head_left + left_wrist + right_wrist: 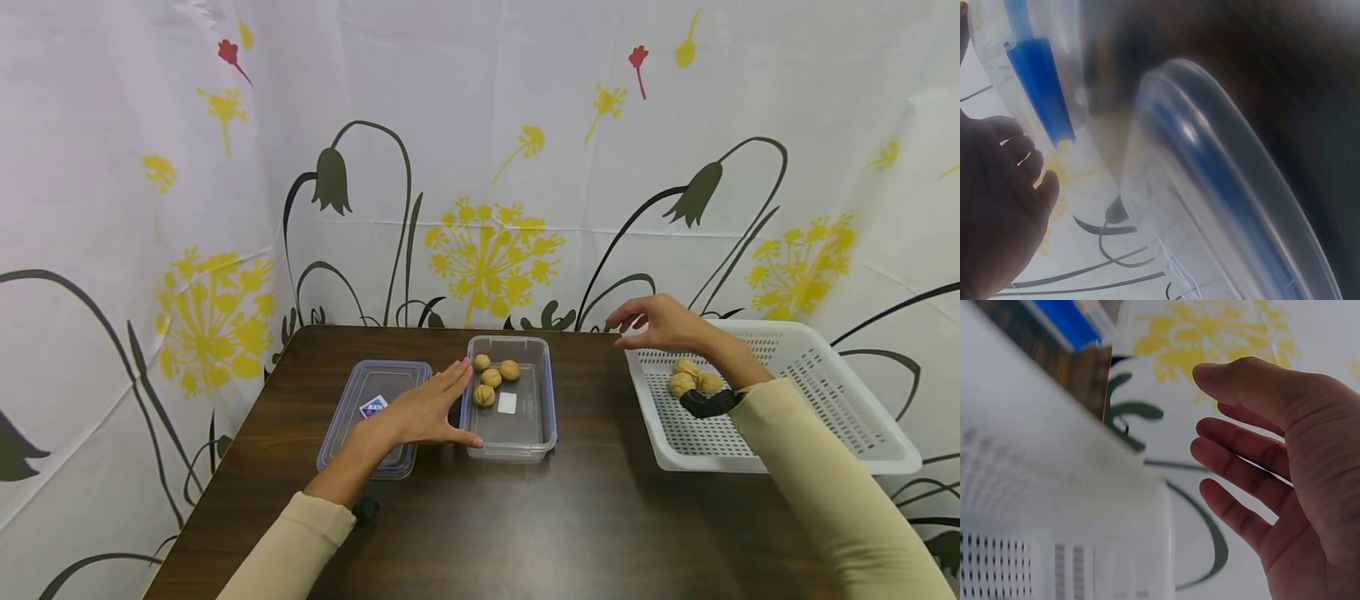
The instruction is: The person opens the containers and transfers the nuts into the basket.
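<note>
A clear plastic container (529, 427) with blue side clips stands mid-table, several walnuts (491, 377) in its left half. My left hand (420, 412) lies along the container's left side, fingers extended and thumb spread toward its near left corner. On the right, a white perforated basket (892, 450) holds walnuts (682, 383), partly covered by my right forearm. Above the basket's far left corner is my right hand (663, 323). In the right wrist view, the right hand's fingers (1241, 462) are loosely bent, with nothing between them and the thumb.
A clear lid (386, 375) with a blue edge and label lies left of the container, partly under my left hand and wrist. Dark brown wood makes up the tabletop (480, 533). Behind it hangs a white curtain (465, 67) printed with flowers.
</note>
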### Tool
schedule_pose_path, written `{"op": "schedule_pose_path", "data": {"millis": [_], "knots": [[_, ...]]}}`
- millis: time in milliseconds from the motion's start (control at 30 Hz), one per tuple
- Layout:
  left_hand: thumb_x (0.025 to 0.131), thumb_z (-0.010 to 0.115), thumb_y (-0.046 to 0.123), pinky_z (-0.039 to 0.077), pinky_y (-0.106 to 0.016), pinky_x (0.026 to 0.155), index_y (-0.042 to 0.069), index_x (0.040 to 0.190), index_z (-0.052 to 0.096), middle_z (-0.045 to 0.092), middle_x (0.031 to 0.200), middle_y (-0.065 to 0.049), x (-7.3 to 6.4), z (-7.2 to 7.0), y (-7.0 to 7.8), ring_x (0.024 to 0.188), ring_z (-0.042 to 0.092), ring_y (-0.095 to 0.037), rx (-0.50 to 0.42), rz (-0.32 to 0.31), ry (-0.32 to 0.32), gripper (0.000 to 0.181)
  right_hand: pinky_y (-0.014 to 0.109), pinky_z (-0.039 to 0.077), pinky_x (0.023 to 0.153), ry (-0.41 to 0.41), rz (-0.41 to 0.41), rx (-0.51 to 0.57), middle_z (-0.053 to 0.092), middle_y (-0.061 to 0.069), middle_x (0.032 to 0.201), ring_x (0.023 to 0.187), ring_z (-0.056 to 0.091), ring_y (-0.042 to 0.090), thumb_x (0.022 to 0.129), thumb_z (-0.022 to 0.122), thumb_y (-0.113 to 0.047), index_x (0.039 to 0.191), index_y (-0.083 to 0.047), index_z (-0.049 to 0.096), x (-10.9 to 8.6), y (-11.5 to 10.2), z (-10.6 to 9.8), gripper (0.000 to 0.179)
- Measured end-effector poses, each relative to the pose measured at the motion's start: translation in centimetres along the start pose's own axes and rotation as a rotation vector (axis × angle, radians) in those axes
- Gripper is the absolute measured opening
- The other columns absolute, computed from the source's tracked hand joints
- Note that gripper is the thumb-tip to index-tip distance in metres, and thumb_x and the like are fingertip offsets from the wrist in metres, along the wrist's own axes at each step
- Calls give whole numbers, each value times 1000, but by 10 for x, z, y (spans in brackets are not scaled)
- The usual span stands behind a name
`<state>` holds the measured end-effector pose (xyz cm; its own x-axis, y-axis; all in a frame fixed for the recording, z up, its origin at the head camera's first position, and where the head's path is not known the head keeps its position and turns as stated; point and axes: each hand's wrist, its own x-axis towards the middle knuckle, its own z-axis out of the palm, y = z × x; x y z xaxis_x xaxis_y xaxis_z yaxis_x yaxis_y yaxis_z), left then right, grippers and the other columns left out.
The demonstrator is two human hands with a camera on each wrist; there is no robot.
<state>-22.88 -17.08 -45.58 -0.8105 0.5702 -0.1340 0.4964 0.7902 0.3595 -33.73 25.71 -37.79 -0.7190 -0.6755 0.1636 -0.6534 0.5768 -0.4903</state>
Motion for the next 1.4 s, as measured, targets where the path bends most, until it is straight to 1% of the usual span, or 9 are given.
{"op": "schedule_pose_path", "data": {"millis": [67,267,400,500,667,867,1033,1267,1400], "knots": [[86,77,68,21,-57,129,0,168,14,5,178,-16,0,0,0,164,10,-34,1,1,-1,124,54,61,89,-12,-26,5,78,11,110,97,75,36,86,87,-8,116,-1,77,8,-7,5,32],[87,77,68,20,-58,129,0,168,13,5,178,-17,-1,1,-1,164,10,-36,2,-2,-9,124,51,62,88,-50,-74,6,79,9,109,94,76,23,85,89,-12,114,-3,79,32,-31,20,32],[86,77,68,21,-58,129,0,168,14,5,178,-17,-1,2,-1,164,11,-35,1,-2,-6,124,52,62,89,-72,-102,-10,79,9,110,96,75,25,85,89,-14,114,-3,79,47,-44,31,33],[86,77,69,21,-58,128,0,168,14,6,178,-16,-1,2,-2,164,11,-35,0,-4,-2,124,50,62,90,-96,-125,-28,78,11,113,99,75,27,86,88,-16,116,-2,78,58,-52,40,35],[86,76,69,21,-57,129,0,168,14,6,178,-17,-1,3,-3,164,11,-35,1,-1,0,124,46,62,91,-161,-139,41,77,18,116,103,76,34,88,86,-13,119,2,77,70,-59,57,36],[86,75,70,21,-57,129,1,169,13,5,178,-16,-2,3,-2,164,10,-33,2,-3,-3,125,44,63,88,-222,-183,61,78,19,113,98,76,32,90,83,-11,120,5,75,81,-57,84,35],[86,76,70,21,-58,129,0,169,14,6,178,-16,-1,3,-2,164,11,-35,-3,-6,-3,124,37,63,88,-263,-164,75,78,19,114,99,77,28,91,83,-12,122,7,74,87,-60,107,38],[86,76,70,21,-58,128,1,169,14,6,178,-15,-2,-1,0,164,10,-33,-7,-3,-1,124,27,62,87,-296,-115,57,79,14,116,99,77,19,91,85,-17,123,4,74,97,-67,136,40],[86,76,70,23,-58,128,0,169,14,6,178,-15,-1,-1,0,164,10,-33,-5,5,7,124,25,61,84,-302,-98,60,79,14,114,96,78,18,90,86,-14,122,5,74,100,-71,148,38]]}}
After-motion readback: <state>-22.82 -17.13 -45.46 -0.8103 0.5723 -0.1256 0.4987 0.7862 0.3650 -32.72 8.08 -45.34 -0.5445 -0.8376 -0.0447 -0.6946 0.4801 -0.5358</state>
